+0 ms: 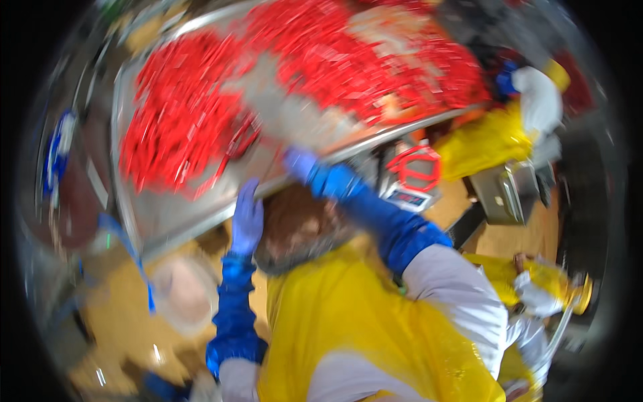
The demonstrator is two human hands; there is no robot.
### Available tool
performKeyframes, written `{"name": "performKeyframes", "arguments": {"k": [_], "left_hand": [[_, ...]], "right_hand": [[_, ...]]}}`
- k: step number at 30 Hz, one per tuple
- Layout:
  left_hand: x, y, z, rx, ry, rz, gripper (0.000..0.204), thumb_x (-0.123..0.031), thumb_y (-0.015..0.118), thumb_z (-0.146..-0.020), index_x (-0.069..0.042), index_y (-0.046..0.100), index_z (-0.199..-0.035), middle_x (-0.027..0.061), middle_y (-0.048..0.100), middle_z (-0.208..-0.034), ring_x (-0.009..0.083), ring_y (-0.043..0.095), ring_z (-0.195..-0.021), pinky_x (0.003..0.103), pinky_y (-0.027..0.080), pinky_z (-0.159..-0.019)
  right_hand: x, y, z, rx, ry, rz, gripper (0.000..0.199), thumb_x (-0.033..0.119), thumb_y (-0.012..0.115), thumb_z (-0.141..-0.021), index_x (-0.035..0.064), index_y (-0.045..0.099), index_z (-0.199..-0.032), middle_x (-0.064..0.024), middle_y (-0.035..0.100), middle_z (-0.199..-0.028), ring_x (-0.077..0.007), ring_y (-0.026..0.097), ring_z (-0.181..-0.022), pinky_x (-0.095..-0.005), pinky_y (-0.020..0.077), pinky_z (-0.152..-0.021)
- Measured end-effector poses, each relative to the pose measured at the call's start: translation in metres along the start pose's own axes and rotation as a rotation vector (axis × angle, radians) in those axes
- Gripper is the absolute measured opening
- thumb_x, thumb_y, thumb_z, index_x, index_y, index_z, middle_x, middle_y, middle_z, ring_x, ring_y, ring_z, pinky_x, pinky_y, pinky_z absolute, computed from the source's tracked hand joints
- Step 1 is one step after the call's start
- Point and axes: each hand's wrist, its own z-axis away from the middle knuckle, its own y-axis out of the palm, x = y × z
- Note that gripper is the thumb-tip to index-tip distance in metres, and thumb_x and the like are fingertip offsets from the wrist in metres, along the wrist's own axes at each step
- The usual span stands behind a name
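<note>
Although the whole frame is smeared by motion blur, both of the person's hands show near the middle, each in a purple-blue glove with a blue sleeve cover over a white sleeve. The left hand (247, 216) sits just left of centre, its fingers pointing up and laid against the near edge of a large steel tray table (134, 221) that fills the upper half of the frame. The right hand (299, 163) reaches up slightly higher — right at the same metal rim, where the edge runs toward the upper right. Whether either hand is clasped on the rim or only pressed flat against it I cannot tell; the blur hides the fingers.

Heaped on the tray are red pieces (181, 120), a dense bright mass at upper left and another across the top centre and right, with a bare grey strip of metal between them. What the pieces are is too blurred to say.

Below the hands, a yellow apron (348, 321) fills the lower centre. A red wire-like frame (415, 167) sits just under the tray's edge, right of centre. At the upper right a co-worker in yellow (485, 141) with a white glove (539, 100) stands at the tray — apart from the person's own hands. The floor (127, 321) at lower left is tan.
</note>
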Motion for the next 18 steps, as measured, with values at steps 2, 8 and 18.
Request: {"name": "performKeyframes", "arguments": {"k": [2,8,18], "left_hand": [[-0.012,0.037,-0.037,0.124,0.072,0.115,0.041,-0.009,0.047,-0.103,0.003,0.051,-0.142,0.0226,0.055,-0.141,0.0348,0.049,-0.136,0.041,0.036,-0.116],[-0.006,0.077,-0.046,0.513,0.253,-0.001,0.023,-0.019,0.054,-0.102,-0.001,0.057,-0.088,0.0201,0.06,-0.079,0.0422,0.058,-0.07,0.047,0.048,-0.065],[-0.006,0.042,0.059,0.137,-0.159,0.454,0.021,-0.013,0.058,-0.096,-0.003,0.056,-0.078,0.0043,0.049,-0.07,0.0128,0.047,-0.068,0.035,0.042,-0.059]], "right_hand": [[0.012,-0.024,0.032,-0.111,-0.132,-0.265,0.013,0.017,0.058,-0.092,0.0109,0.069,-0.094,-0.0133,0.066,-0.084,-0.0327,0.064,-0.084,-0.0453,0.0532,-0.074],[0.036,-0.116,0.123,0.062,0.463,-0.855,0.027,0.031,0.055,-0.1,0.0058,0.062,-0.108,-0.0234,0.068,-0.097,-0.0448,0.066,-0.091,-0.052,0.053,-0.078],[0.051,-0.059,0.146,0.021,-0.174,-0.387,0.026,0.022,0.066,-0.08,0.0154,0.07,-0.106,-0.0062,0.066,-0.118,-0.0306,0.064,-0.107,-0.0488,0.0507,-0.083]]}}
